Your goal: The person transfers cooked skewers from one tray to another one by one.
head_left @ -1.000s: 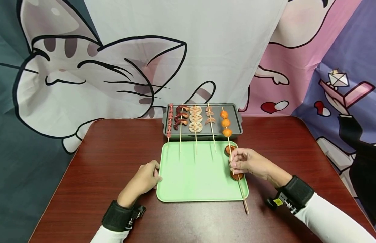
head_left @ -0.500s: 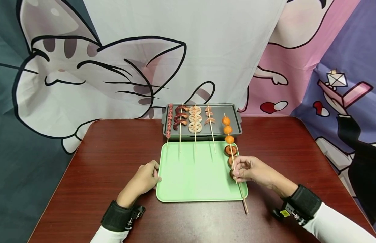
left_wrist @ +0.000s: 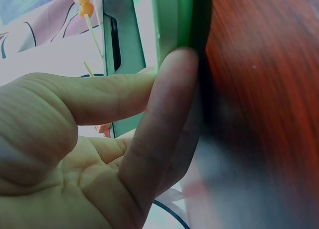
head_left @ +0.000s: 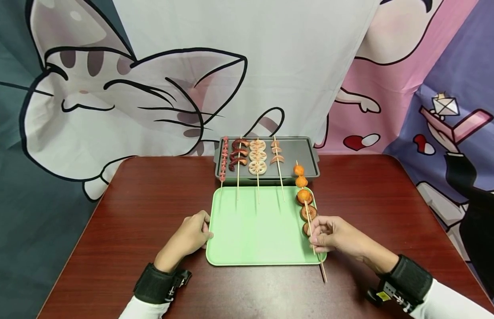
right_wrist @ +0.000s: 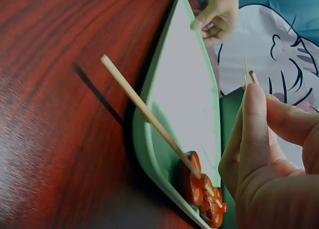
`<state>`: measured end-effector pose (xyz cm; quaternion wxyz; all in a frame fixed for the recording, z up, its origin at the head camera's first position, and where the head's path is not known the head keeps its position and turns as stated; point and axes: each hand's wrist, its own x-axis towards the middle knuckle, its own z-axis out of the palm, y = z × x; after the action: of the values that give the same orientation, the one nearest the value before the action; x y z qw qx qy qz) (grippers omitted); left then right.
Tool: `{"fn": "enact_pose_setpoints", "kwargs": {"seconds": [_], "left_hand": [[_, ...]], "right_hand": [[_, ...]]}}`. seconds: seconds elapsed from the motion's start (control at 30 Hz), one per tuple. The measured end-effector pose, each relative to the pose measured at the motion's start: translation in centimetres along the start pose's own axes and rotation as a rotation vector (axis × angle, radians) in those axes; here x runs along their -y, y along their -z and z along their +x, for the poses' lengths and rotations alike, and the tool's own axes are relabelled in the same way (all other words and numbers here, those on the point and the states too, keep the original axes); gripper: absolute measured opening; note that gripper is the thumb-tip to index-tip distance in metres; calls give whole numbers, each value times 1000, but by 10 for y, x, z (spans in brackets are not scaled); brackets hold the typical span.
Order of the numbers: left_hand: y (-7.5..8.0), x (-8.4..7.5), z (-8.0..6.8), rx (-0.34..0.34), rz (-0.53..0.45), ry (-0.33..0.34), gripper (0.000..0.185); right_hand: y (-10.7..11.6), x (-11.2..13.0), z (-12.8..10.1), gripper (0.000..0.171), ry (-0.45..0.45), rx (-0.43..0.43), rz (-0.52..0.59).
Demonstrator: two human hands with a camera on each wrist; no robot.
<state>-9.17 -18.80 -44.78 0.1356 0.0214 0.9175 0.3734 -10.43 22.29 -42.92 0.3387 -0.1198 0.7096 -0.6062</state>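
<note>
My right hand (head_left: pixel 338 238) pinches the stick of a skewer with orange balls (head_left: pixel 301 182), held above the right side of a light green tray (head_left: pixel 254 235). Beneath it, a skewer of brown mushroom-like rounds (head_left: pixel 309 213) lies along the tray's right side, its stick sticking out over the front edge. In the right wrist view, that stick (right_wrist: pixel 144 109) crosses the tray rim. My left hand (head_left: pixel 189 234) grips the tray's left edge; the left wrist view has the thumb and a finger (left_wrist: pixel 172 99) on opposite faces of the rim.
Behind the tray stands a dark grey grill pan (head_left: pixel 296 150). Across it lie a pink skewer (head_left: pixel 223 159), a dark red curled-piece skewer (head_left: pixel 239 153), a lotus-slice skewer (head_left: pixel 257 156) and a pale orange-piece skewer (head_left: pixel 276 153). A printed cloth (head_left: pixel 159 124) hangs behind the wooden table (head_left: pixel 163 190).
My right hand has drawn the orange-ball skewer from over the pan toward the front and slightly right, over the mushroom-like skewer. The left hand stays on the tray edge.
</note>
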Motion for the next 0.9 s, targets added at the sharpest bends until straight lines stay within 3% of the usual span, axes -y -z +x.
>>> {"fn": "enact_pose_setpoints", "kwargs": {"seconds": [0.5, 0.9], "left_hand": [[-1, -1, -1, 3, -11, 12, 28], [0, -1, -1, 7, 1, 5, 27]], "right_hand": [[-12, -7, -16, 34, 5, 22, 3], [-20, -16, -21, 15, 8, 35, -36]]}}
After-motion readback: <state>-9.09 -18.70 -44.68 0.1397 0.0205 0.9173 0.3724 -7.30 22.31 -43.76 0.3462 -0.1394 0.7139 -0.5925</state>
